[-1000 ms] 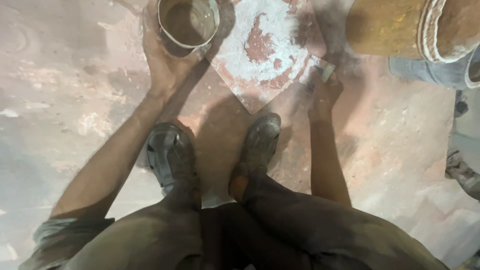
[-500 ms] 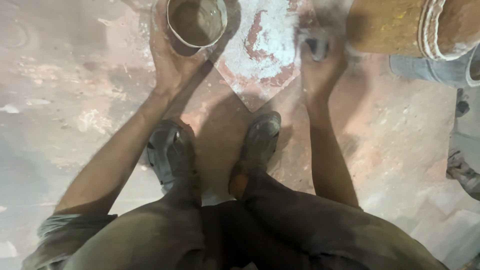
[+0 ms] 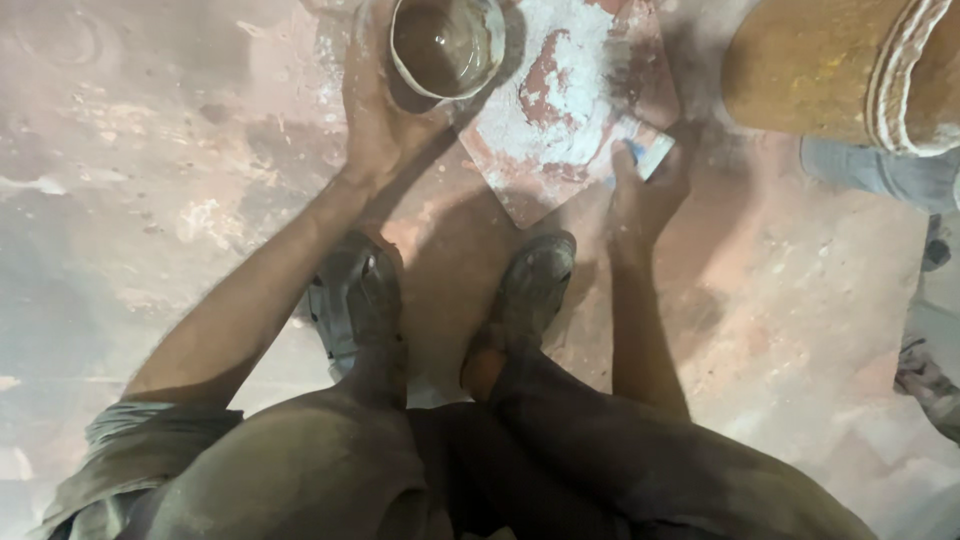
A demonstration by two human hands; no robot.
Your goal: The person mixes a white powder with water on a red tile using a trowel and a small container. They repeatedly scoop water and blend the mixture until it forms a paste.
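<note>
Dusty reddish floor (image 3: 120, 200), squatting stance, shoes planted. Square tile (image 3: 570, 110) laid flat on floor, white powder-smeared. Left hand (image 3: 385, 120) wrapped around round bowl (image 3: 447, 45) of brown slurry, steadied beside tile. Small pale pad (image 3: 655, 155) pinched by right hand (image 3: 645, 190), pressed at tile edge for rubbing.

Single head-worn view, no second one to overlap. Looks steeply down over bent knees and shoes (image 3: 440, 300) at the floor (image 3: 150, 200). Close range. Left hand (image 3: 385, 115) upper centre of frame, right hand (image 3: 645, 190) upper right; square tile (image 3: 560, 110) between them at top edge.
</note>
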